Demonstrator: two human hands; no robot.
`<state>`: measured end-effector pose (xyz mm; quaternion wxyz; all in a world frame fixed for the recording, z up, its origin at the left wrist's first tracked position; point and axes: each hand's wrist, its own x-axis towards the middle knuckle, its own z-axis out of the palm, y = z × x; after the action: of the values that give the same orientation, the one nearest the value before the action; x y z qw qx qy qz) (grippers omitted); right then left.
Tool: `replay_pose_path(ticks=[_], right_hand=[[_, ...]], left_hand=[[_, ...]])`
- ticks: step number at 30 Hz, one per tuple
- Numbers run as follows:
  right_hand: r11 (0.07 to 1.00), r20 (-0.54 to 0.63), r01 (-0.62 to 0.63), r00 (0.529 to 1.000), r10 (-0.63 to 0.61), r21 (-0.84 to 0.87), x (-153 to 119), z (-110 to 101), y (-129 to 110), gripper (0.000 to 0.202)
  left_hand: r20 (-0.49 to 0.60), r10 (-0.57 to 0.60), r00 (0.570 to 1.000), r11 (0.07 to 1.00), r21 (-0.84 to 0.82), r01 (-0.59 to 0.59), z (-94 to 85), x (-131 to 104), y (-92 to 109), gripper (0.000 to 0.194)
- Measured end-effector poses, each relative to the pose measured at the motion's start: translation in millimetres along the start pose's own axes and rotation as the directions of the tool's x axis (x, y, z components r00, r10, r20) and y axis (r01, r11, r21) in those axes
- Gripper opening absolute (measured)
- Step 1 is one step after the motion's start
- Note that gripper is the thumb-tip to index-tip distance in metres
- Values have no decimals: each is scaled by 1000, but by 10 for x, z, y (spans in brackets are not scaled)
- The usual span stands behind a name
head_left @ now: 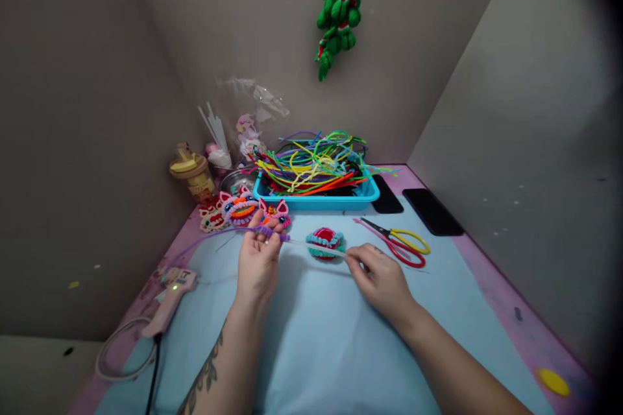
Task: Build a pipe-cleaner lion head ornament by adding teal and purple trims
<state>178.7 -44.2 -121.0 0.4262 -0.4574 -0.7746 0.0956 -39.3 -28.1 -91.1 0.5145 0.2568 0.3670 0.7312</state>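
A purple pipe cleaner (283, 237) is coiled around one end of a thin white stick (316, 247), and its loose tail trails off to the left. My left hand (259, 259) pinches the coiled part between thumb and fingers. The stick's other end sits in the closed fingers of my right hand (382, 279). Just behind the stick, on the light blue mat (331, 350), lies a small round piece (325, 235) of teal and red pipe cleaner. Several finished pipe cleaner animal faces (238, 207) lie behind my left hand.
A blue tray (316, 203) heaped with colourful pipe cleaners stands at the back. Scissors (402, 240) with red and yellow handles and two black phones (432, 212) lie to the right. A pink glue gun (170, 301) with its cord is at left, near a brown-lidded cup (192, 175).
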Motion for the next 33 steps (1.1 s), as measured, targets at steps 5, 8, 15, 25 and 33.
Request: replay_pose_path(ticks=[5, 8, 15, 25, 33], right_hand=[[999, 5, -27, 1000, 27, 36, -7, 2, 15, 9], [998, 10, -31, 999, 31, 59, -12, 2, 15, 9], [997, 7, -13, 1000, 12, 80, 11, -28, -34, 10], [998, 19, -8, 1000, 7, 57, -1, -7, -37, 10], [998, -22, 52, 998, -53, -39, -16, -5, -23, 10]], left_hand=[[-11, -42, 999, 999, -14, 42, -14, 17, 4, 62], [-45, -53, 998, 999, -16, 52, -29, 36, -3, 56], [-86, -90, 992, 995, -42, 86, -21, 43, -10, 54], [-68, -24, 997, 999, 33, 26, 0, 18, -27, 59], [-23, 126, 992, 969, 217, -118, 5, -5, -56, 68]])
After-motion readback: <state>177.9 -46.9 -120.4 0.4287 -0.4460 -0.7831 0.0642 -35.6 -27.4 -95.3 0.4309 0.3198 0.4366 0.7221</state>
